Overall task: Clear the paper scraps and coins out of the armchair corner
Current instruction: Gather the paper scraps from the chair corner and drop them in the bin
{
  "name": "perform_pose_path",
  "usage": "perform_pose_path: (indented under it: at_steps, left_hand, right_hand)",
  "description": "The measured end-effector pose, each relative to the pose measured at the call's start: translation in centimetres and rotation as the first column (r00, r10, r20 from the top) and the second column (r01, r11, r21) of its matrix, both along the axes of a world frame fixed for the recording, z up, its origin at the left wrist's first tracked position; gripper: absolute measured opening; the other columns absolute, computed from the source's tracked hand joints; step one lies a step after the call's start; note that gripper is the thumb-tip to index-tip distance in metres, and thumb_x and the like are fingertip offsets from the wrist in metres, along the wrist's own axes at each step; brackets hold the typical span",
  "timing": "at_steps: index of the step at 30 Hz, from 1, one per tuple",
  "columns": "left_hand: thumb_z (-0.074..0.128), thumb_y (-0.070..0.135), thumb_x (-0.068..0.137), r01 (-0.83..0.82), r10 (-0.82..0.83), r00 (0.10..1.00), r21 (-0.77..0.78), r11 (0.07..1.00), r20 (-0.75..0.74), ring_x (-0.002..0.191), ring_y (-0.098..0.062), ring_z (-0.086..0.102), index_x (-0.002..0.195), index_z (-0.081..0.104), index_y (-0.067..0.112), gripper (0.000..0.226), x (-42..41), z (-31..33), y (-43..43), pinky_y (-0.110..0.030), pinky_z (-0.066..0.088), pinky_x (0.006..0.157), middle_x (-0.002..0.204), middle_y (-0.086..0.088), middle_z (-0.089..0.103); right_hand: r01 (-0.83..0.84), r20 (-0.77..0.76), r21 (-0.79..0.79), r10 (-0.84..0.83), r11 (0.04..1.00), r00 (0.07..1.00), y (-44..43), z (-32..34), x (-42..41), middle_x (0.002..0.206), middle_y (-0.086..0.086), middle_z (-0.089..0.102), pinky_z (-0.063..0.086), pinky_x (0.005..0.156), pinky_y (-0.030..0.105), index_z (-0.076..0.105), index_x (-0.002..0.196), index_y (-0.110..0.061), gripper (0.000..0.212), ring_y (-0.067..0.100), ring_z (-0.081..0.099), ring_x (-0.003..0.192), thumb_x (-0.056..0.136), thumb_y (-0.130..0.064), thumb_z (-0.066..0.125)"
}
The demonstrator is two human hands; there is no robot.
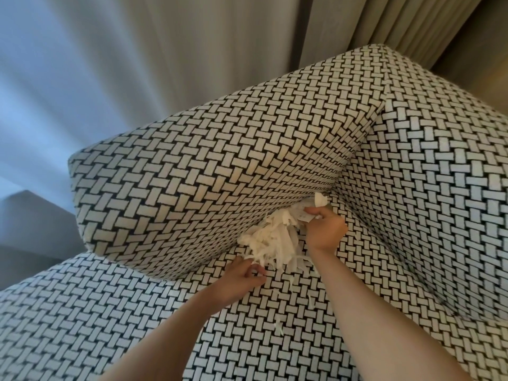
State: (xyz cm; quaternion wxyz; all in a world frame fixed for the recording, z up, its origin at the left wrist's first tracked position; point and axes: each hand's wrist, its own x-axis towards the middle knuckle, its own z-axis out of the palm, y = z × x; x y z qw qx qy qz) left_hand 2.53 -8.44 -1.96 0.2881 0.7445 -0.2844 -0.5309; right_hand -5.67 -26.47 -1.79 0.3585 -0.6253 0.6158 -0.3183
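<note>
A pale curtain point(115, 64) hangs in folds across the upper left of the frame, and darker drapes fill the upper right. Below it, a cushion point(192, 171) in a black-and-white basket-weave pattern fills the centre left, with its lower edge just above the seat point(82, 312) of the armchair point(428, 202), which has the same pattern.

The left hand point(242, 274) reaches in from the bottom centre. Its fingers are curled and its fingertips pinch thin strands at the lower edge of the scraps point(275, 240). These white, shredded strips of paper form a loose heap in the corner at the centre right of the frame, where the cushion, the seat and the armchair's right-hand wall meet. The heap spills out from under the cushion onto the seat. A few stray strips lie on the seat below the heap, near the bottom centre.

The right hand point(325, 229) is at the top right of the heap. Its fingers are curled and its thumb clamps a crumpled white piece against them, close to the wall.
</note>
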Motion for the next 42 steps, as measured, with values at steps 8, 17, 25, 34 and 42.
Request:
perform_pose_path:
  at_steps: [8, 17, 25, 34, 42]
  left_hand:
    - [0.06, 0.026, 0.087, 0.004, -0.004, 0.999, -0.012, 1.0, 0.035, 0.101, -0.013, 0.038, 0.093, 0.058, 0.029, 0.007, -0.2, 0.0, -0.1, -0.034, 0.034, 0.103, 0.098, 0.004, 0.037]
    - [0.06, 0.027, 0.088, 0.006, -0.005, 0.999, -0.015, 1.0, 0.039, 0.107, -0.016, 0.037, 0.095, 0.058, 0.029, 0.008, -0.2, -0.1, -0.1, -0.036, 0.031, 0.106, 0.098, 0.005, 0.037]
    - [0.06, 0.024, 0.088, -0.002, 0.004, 0.999, -0.03, 1.0, 0.054, 0.099, -0.014, 0.037, 0.101, 0.06, 0.021, 0.013, -0.3, 0.4, -0.1, -0.031, 0.034, 0.098, 0.098, 0.002, 0.036]
    - [0.06, 0.026, 0.088, 0.015, -0.013, 0.996, -0.018, 1.0, 0.083, 0.102, -0.017, 0.038, 0.104, 0.059, 0.022, 0.016, -0.4, 0.4, 0.0, -0.035, 0.035, 0.101, 0.102, 0.0, 0.038]
    - [0.064, 0.023, 0.085, -0.027, 0.034, 0.99, -0.052, 0.998, 0.135, 0.1, -0.016, 0.035, 0.097, 0.057, 0.023, 0.014, -0.9, 0.2, 0.0, -0.032, 0.035, 0.095, 0.11, -0.004, 0.042]
  right_hand:
    - [0.064, 0.044, -0.128, -0.058, 0.99, 0.997, 2.7, 0.8, 0.1, 0.083, 0.018, 0.072, 0.037, 0.044, 0.016, 0.075, 0.085, 0.0, 0.036, 0.021, 0.056, 0.061, 0.076, 0.02, 0.046]
    - [-0.368, 0.028, 0.064, 0.367, 0.928, 0.93, 1.6, 2.3, -2.0, 0.118, 0.007, 0.033, 0.039, 0.088, 0.018, 0.047, 0.131, -0.022, 0.066, 0.01, 0.044, 0.096, 0.076, 0.008, 0.066]
    - [-0.438, 0.399, 0.467, 0.259, 0.769, 0.88, -0.9, 2.6, -0.8, 0.125, 0.0, 0.048, 0.043, 0.096, 0.033, 0.032, 0.134, -0.024, 0.083, 0.018, 0.05, 0.112, 0.07, 0.004, 0.076]
    - [0.044, 0.264, 0.425, -0.17, 0.904, 0.949, 1.0, 1.4, 1.5, 0.1, 0.004, 0.064, 0.053, 0.066, 0.024, 0.058, 0.081, -0.019, 0.02, 0.023, 0.061, 0.092, 0.077, 0.0, 0.066]
    - [0.194, 0.423, 0.353, -0.34, 0.916, 0.84, 2.8, 2.0, 1.2, 0.083, -0.002, 0.058, 0.043, 0.043, 0.007, 0.066, 0.09, 0.0, 0.027, 0.011, 0.056, 0.074, 0.084, 0.017, 0.046]
